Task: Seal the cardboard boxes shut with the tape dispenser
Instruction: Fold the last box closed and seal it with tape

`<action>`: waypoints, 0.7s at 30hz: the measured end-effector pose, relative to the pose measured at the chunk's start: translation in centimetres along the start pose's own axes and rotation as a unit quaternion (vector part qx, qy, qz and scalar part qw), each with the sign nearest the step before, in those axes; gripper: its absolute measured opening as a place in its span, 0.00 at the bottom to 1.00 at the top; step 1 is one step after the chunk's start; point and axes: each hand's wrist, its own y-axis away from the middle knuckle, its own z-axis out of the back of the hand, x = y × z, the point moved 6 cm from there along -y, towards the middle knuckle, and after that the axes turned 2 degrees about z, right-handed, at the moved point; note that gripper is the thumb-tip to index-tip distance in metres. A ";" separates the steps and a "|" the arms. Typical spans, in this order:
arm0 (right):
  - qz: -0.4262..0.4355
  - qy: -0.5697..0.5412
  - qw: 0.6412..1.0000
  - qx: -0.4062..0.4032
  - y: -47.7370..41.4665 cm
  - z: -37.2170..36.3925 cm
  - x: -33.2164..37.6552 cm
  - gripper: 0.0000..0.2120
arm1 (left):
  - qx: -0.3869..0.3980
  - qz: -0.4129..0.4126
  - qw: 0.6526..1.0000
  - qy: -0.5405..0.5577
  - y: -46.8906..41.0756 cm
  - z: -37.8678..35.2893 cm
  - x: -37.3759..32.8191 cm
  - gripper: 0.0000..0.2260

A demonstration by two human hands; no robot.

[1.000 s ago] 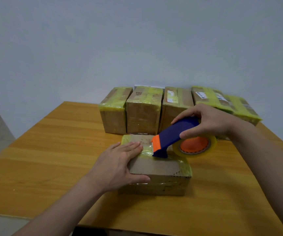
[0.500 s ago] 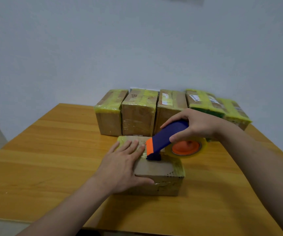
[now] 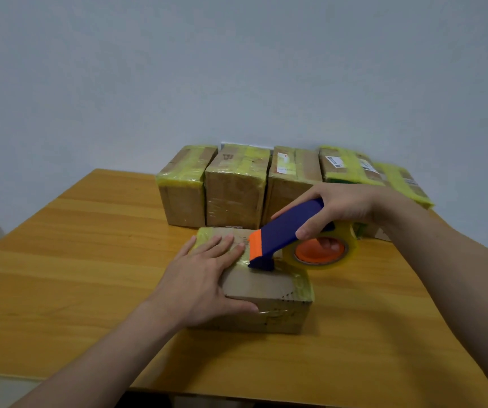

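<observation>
A low cardboard box [image 3: 269, 290] with yellowish tape on its edges lies in the middle of the wooden table [image 3: 75, 260]. My left hand [image 3: 201, 278] presses flat on the box's left top, fingers straight, thumb along the front edge. My right hand [image 3: 337, 207] grips the blue and orange tape dispenser [image 3: 284, 231], whose front end touches the box top just right of my left fingertips. The dispenser's clear tape roll on an orange hub [image 3: 322, 251] hangs over the box's right side.
Several taped cardboard boxes [image 3: 234, 189] stand in a row at the back of the table against the grey wall. The table's near edge runs across the bottom of the view, and bare wood shows to the left and right of the low box.
The dispenser has stayed at about the same spot on the box top. My left hand still presses the box; the view has shifted slightly.
</observation>
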 end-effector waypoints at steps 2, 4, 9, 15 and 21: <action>-0.005 0.013 1.000 -0.002 0.5 0.2 0.0 0.27 | 0.006 -0.002 1.000 0.010 0.1 0.1 0.2 0.56; -0.017 0.019 1.000 -0.010 1.6 1.0 -0.6 0.26 | 0.013 0.001 1.000 0.011 0.4 0.3 0.8 0.55; -0.032 -0.014 0.998 -0.050 5.1 3.2 -3.1 0.29 | 0.032 0.000 0.999 -0.001 0.7 0.6 1.8 0.54; -0.032 -0.055 0.996 -0.054 5.1 1.9 -4.6 0.24 | 0.054 -0.005 0.998 -0.025 0.3 1.2 0.8 0.57; -0.028 -0.055 0.997 -0.055 4.9 2.2 -4.7 0.23 | 0.031 -0.009 0.999 -0.017 -1.3 2.0 -4.7 0.63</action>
